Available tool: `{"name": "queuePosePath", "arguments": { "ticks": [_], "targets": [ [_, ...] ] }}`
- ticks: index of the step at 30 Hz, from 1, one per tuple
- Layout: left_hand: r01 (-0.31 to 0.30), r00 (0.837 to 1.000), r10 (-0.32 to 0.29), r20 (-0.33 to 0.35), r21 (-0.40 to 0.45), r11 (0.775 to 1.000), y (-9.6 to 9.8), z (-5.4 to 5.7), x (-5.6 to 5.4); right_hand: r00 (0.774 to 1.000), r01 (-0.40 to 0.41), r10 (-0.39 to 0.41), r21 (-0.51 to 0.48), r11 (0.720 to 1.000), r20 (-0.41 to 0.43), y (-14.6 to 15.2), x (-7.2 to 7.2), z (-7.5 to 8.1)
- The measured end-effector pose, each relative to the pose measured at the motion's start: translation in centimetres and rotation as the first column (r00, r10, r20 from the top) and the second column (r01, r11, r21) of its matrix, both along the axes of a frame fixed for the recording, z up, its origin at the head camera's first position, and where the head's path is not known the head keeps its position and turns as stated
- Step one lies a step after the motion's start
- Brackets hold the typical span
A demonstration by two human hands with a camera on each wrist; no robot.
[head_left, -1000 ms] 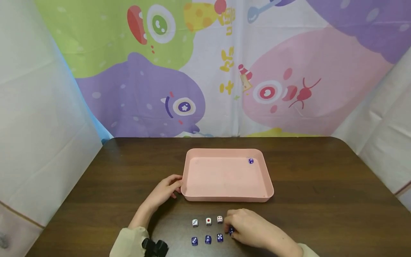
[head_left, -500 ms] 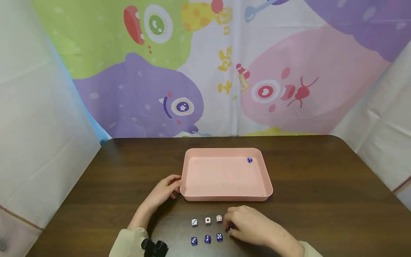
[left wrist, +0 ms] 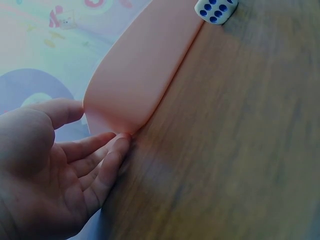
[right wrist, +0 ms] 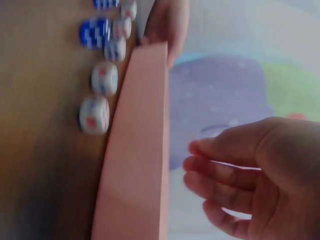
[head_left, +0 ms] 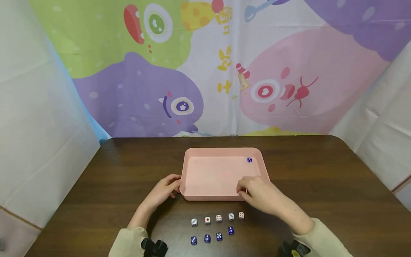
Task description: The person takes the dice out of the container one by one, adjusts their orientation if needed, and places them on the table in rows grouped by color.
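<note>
My left hand (head_left: 165, 191) rests against the left side of a pink tray (head_left: 208, 198). In the left wrist view, its thumb tip touches the tray's rim and its fairly straight fingertips meet the lower wall. My right hand (head_left: 258, 192) is over the tray's front right part, fingers loosely bent. Nothing shows between its thumb and fingers (right wrist: 200, 182) in the right wrist view. Below the tray lie a row of several white dice, the rightmost white die (head_left: 241, 215) among them, and a row of several blue dice, ending at a blue die (head_left: 231, 230).
One more blue die (head_left: 249, 159) lies inside the tray near its back right corner. All stands on a dark wooden table (head_left: 96, 210). A cartoon-printed curtain (head_left: 218, 107) hangs behind its far edge.
My right hand has let go of the blue die at the row's right end and moved up over the tray, uncovering two white dice. My left hand stays at the tray.
</note>
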State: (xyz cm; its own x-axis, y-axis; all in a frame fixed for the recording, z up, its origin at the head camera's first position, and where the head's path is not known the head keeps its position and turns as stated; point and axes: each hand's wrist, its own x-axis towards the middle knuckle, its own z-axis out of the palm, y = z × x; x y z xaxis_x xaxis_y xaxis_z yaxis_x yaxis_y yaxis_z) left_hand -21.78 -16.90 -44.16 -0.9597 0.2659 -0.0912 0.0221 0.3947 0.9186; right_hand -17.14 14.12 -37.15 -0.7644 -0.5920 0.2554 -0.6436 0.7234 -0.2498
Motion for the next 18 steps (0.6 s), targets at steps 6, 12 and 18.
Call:
{"name": "queuePosePath", "arguments": {
  "ticks": [6, 12, 18],
  "targets": [
    [-0.01, 1.0, 0.01, 0.003, 0.008, 1.0, 0.1, 0.5, 0.2, 0.99, 0.125, -0.123, -0.026, 0.992, 0.068, 1.5, -3.2, 0.4],
    [-0.001, 1.0, 0.001, 0.004, 0.005, 1.0, 0.7, 2.8, 1.5, 0.978, 0.19, -0.188, 0.008, 0.982, -0.09, 2.4, -5.3, 0.2],
    [-0.003, 1.0, 0.003, -0.001, 0.001, 1.0, 0.9, 3.7, 2.1, 0.96, 0.208, -0.201, 0.018, 0.978, -0.196, 2.9, -6.6, -0.5]
  ]
}}
